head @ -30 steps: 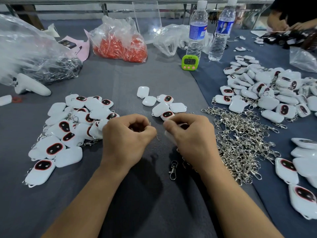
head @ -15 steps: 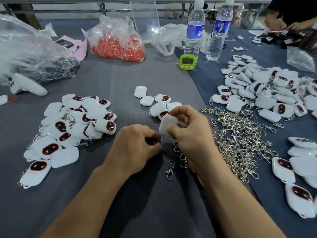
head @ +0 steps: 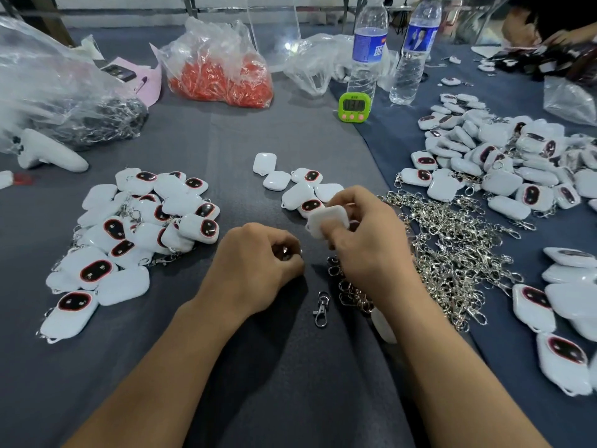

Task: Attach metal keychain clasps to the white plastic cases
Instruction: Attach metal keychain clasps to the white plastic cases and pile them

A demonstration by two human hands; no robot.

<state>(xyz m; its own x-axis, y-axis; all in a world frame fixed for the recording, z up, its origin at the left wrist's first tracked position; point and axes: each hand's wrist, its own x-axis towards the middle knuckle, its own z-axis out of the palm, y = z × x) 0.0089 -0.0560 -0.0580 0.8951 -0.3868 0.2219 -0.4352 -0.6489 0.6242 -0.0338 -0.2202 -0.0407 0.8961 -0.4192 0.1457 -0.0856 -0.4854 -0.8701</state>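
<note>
My right hand (head: pixel 371 244) holds a white plastic case (head: pixel 326 221) between thumb and fingers, lifted just above the table. My left hand (head: pixel 255 266) is curled beside it, pinching a small metal ring (head: pixel 286 251) that glints between its fingers. A loose metal clasp (head: pixel 321 310) lies on the cloth below both hands. A heap of metal clasps (head: pixel 452 253) spreads to the right of my right hand. A few loose white cases (head: pixel 298 189) lie just beyond my hands.
A pile of cases with clasps (head: pixel 135 227) lies at the left, more cases (head: pixel 504 163) at the right. A green timer (head: pixel 354 107), two water bottles (head: pixel 368 50), a bag of orange parts (head: pixel 223 79) and another person's hands (head: pixel 533 30) are at the back.
My right hand lifted a white case from under its fingers and raised it into view. My left hand dropped slightly and stayed curled on the small ring.
</note>
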